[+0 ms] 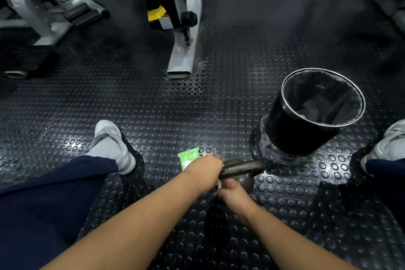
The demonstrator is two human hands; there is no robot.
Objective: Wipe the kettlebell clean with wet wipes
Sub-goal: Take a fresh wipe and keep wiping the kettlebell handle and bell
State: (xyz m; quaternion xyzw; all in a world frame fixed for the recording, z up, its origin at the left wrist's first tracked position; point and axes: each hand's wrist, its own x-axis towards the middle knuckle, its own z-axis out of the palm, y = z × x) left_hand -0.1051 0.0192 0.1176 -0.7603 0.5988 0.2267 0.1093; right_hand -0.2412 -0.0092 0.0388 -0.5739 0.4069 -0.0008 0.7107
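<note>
- A dark, dull-metal kettlebell (243, 171) with a thick loop handle stands on the black studded rubber floor (166, 103), between the person's spread legs and just in front of them.
- The left hand (209, 165) is curled over the left end of the handle and clamps it, apparently to steady the weight.
- The right hand (232, 190) sits low against the near side of the round body, fingers curled. A sliver of white wet wipe (219, 184) shows at its edge, so it seems to be holding the wipe against the metal.
- A small bright green pack of wipes (189, 158) lies flat on the floor just beyond the left hand, partly hidden by it.
- A round black waste bin (285, 129) with a clear plastic liner stands near, ahead and to the right of the kettlebell.
- Progress, as a judgement: a wipe is out and cleaning is under way, on the lower near side of the body.
- The metal shows no clear wet or clean patch, so how much is finished cannot be told.
- Likely left: the handle under the left hand, the far side, and dropping the used wipe in the bin.
</note>
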